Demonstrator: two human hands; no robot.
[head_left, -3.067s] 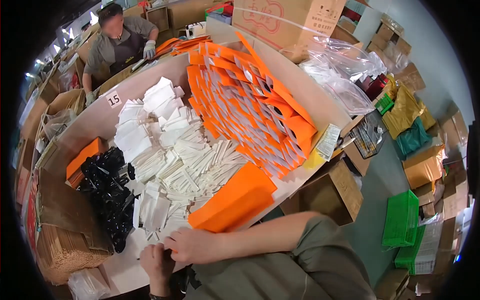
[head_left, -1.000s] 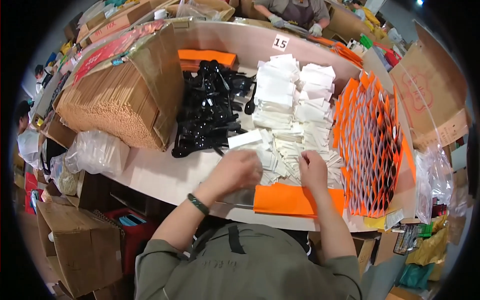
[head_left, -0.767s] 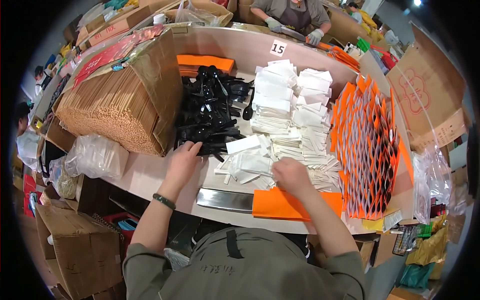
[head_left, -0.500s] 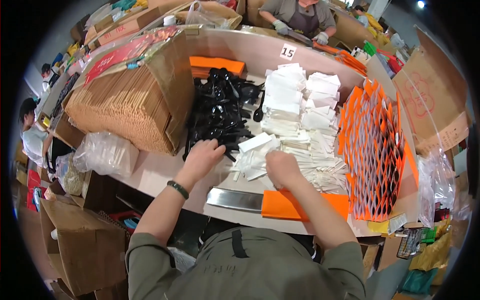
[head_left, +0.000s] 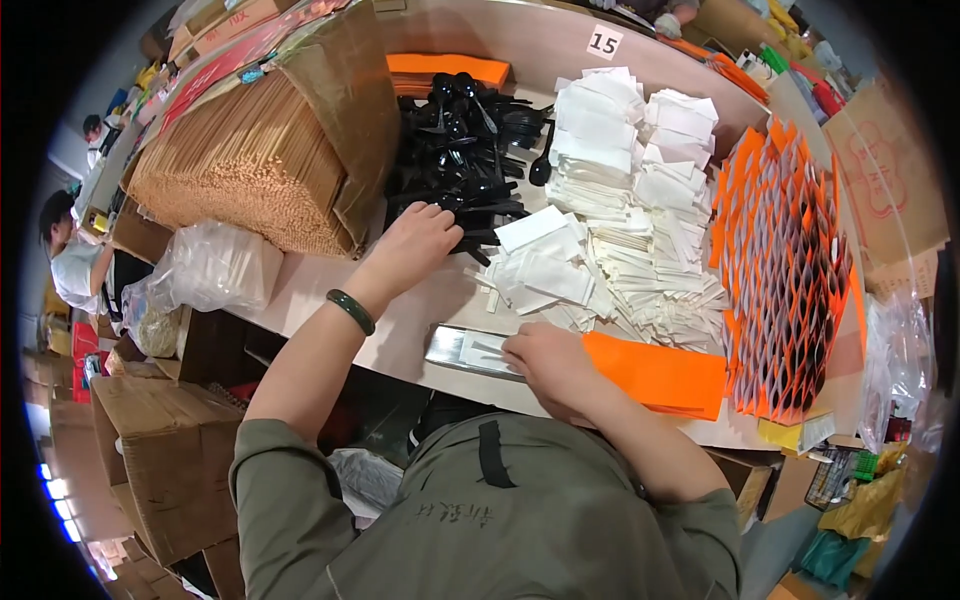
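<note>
My left hand (head_left: 420,238) lies at the near edge of a heap of black plastic spoons (head_left: 455,150), fingers curled together. Whatever its fingertips grip is hidden. Lower down, my right hand (head_left: 550,362) pinches the end of a small white paper packet (head_left: 485,350) over a shiny metal tray (head_left: 446,344). Right of that hand lie flat orange sleeves (head_left: 655,372), partly under my right wrist. White paper packets (head_left: 595,130) are stacked beyond the tray, with loose ones (head_left: 540,265) spread nearer my hands.
At left stands an open carton (head_left: 350,110) packed with thin wooden sticks (head_left: 240,180), a clear plastic bag (head_left: 215,265) before it. On the right, filled orange sleeves (head_left: 785,270) stand in a dense row. More orange sleeves (head_left: 450,68) lie at the back, by the table's raised edge.
My right hand has come down from the loose white packets to the metal tray, bringing a packet onto it. My left hand stays by the spoons. The view has tilted downward.
</note>
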